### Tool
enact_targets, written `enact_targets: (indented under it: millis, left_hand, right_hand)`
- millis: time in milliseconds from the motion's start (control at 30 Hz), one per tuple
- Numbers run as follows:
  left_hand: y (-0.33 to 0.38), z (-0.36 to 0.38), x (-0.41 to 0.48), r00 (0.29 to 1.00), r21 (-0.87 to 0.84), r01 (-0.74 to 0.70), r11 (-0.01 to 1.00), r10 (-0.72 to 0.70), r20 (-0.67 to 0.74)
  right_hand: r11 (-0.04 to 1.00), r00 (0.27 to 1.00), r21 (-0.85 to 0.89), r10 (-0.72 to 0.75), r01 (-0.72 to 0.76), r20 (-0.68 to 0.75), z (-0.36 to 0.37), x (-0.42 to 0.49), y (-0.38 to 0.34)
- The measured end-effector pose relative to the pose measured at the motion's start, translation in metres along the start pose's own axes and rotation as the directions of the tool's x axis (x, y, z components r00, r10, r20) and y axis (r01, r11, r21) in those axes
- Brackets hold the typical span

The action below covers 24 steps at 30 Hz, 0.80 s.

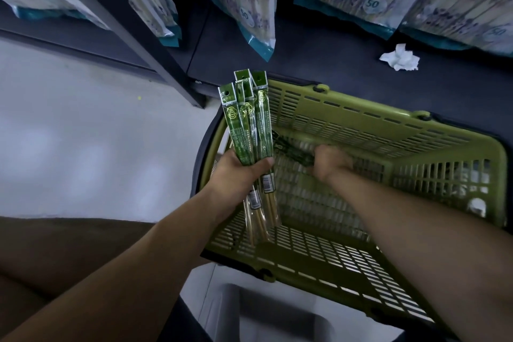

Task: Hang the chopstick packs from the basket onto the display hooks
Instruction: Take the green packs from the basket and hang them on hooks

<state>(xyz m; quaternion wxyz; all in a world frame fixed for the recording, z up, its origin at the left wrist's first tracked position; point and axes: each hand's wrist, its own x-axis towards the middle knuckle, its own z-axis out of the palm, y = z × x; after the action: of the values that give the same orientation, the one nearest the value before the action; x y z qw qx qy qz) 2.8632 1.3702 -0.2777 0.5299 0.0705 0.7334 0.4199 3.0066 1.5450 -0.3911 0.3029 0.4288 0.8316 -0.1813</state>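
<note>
Pale floor (83, 133) runs up to dark shelving, where big bags of chopsticks (249, 8) hang above a dark base shelf (319, 64) with a crumpled white tissue (399, 58) lying on it. Your green basket (361, 119) sits just in front. Your left grip (241, 175) is curled tight round a bundle of green chopstick packs (247, 125), held upright over the basket's left edge, hang-holes up. Your right grip (330, 161) is down inside the basket, fingers closed on another green pack (294, 154), blurred by motion
</note>
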Motion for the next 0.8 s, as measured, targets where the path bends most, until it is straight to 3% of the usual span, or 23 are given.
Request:
enact_targets:
  millis: [233, 400, 633, 800]
  left_hand:
    - [0.006, 0.007, -0.005, 0.999, -0.178, 0.008, 0.984, -0.001, 0.040]
    - [0.009, 0.008, -0.014, 0.998, -0.174, -0.029, 0.984, 0.037, 0.042]
    - [0.027, 0.015, -0.028, 0.998, -0.138, -0.045, 0.989, 0.052, 0.047]
    - [0.066, 0.028, -0.052, 0.977, -0.276, -0.080, 0.958, 0.131, 0.170]
  right_hand:
    - [0.998, 0.989, 0.036, -0.053, 0.049, 0.137, 0.000, -0.018, 0.015]
    - [0.974, 0.972, 0.210, -0.126, 0.084, 0.197, -0.011, -0.034, 0.017]
    - [0.831, 0.966, 0.525, -0.251, 0.186, 0.056, -0.097, -0.084, 0.005]
    - [0.727, 0.936, 0.615, -0.348, 0.304, -0.052, -0.167, -0.136, -0.003]
